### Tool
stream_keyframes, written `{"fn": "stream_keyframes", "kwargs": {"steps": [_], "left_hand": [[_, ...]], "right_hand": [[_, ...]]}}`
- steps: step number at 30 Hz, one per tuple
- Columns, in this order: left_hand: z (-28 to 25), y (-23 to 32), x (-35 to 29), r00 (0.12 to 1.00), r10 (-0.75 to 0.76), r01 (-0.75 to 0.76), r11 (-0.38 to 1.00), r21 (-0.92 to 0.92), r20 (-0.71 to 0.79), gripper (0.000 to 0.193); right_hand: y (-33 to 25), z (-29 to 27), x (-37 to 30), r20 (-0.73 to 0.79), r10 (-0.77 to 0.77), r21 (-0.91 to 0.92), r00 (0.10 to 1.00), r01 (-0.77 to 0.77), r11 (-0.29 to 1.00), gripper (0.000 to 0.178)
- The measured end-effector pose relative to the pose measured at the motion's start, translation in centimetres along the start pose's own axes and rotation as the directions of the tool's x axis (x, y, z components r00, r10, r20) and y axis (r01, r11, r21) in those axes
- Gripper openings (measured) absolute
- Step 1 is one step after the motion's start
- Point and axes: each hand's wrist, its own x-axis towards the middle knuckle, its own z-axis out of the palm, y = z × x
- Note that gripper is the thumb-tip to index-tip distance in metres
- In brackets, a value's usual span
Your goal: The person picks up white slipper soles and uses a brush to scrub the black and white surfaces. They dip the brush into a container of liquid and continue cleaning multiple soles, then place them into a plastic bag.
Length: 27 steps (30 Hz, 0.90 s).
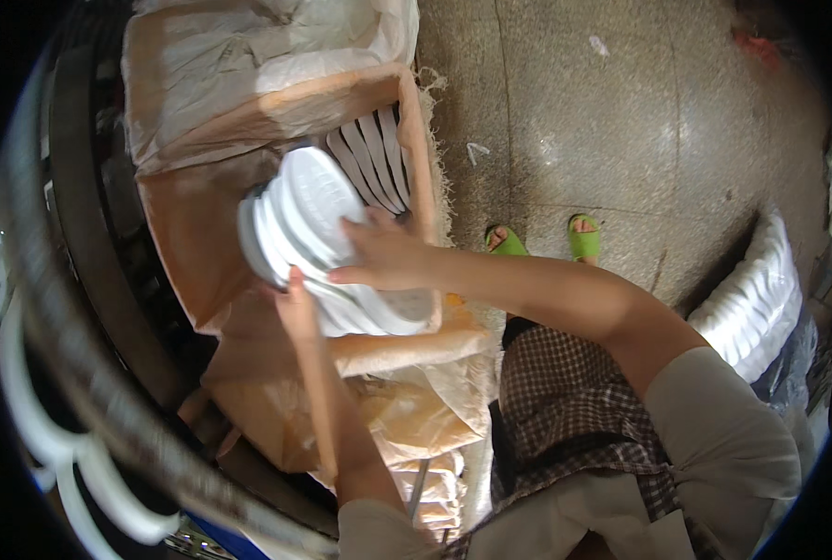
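Note:
A stack of several white, oblong pieces that look like shoe soles (pixel 315 198) is held between my two hands, tilted and slightly blurred. It is over a box lined with orange-tan woven sheeting (pixel 178 219). My left hand (pixel 296 303) grips the stack's near left side, thumb up along the edges. From the right, my right hand (pixel 388 250) presses against the stack's side, fingers on the top sole. Behind the stack, a row of similar pale soles (pixel 365 154) stands on edge in the box's far right corner. Part of the box's inside is hidden by the stack.
Sheeting flaps (pixel 407 401) fold out over the box's near side. A dark metal frame (pixel 108 224) runs along the left, with white curved pieces (pixel 98 467) beyond it. A long bundle of white pieces (pixel 757 294) lies on the floor at right, beyond my green slippers (pixel 584 240).

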Motion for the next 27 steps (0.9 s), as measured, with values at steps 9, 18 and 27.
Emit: {"fn": "stream_keyframes", "kwargs": {"steps": [9,18,27], "left_hand": [[10.5,-16.5,13.1,0.995,-0.024,-0.055,0.647,0.76,0.093,0.091],[11.1,-24.3,17.8,0.938,-0.199,-0.099,0.63,0.77,0.283,0.117],[15.2,-23.8,19.7,0.982,-0.061,-0.034,0.876,0.481,0.18,0.103]], "right_hand": [[10.3,6.7,14.7,-0.2,0.464,-0.351,0.863,-0.505,0.788,0.071],[3.6,6.4,7.9,0.373,-0.246,-0.228,0.895,0.345,0.91,0.036],[9.5,0.8,1.4,-0.315,-0.646,-0.463,0.695,0.482,0.744,0.019]]}}
